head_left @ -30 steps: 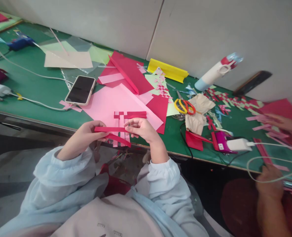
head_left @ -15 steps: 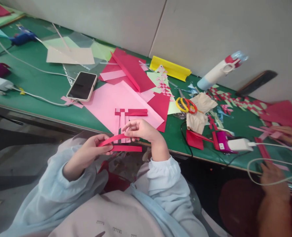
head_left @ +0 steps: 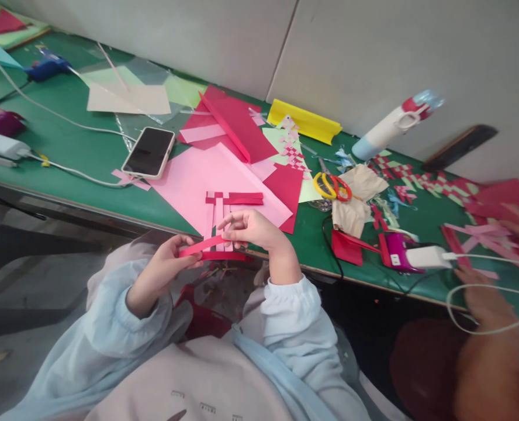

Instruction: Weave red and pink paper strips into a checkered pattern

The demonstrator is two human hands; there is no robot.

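The left hand [head_left: 165,266] is closed on the left end of a red strip [head_left: 201,247], pinched between thumb and fingers. The strip rises slightly to the right hand [head_left: 255,231], whose thumb and fingertips close on its other end, beside the pink strips [head_left: 209,221]. A lower red length [head_left: 224,255] also runs right from the left hand, at the near edge of the desk [head_left: 178,213]; whether it is a separate piece or the other leg of a doubled strip, I cannot tell.

Farther from the body, the pink strips run up to a red crosspiece [head_left: 245,199], which passes over some and under others, on a large pink sheet [head_left: 184,169]. One row seems laced, so the step in hand looks like working a second red strip in across the pink ones. That would call for the right hand to part the pink strips and the left to feed the red end over and under them, then slide it far, snug against the crosspiece.

Beyond lie a phone [head_left: 148,153] to the left, red paper [head_left: 242,128] on the far side, and scissors [head_left: 332,187] to the right.
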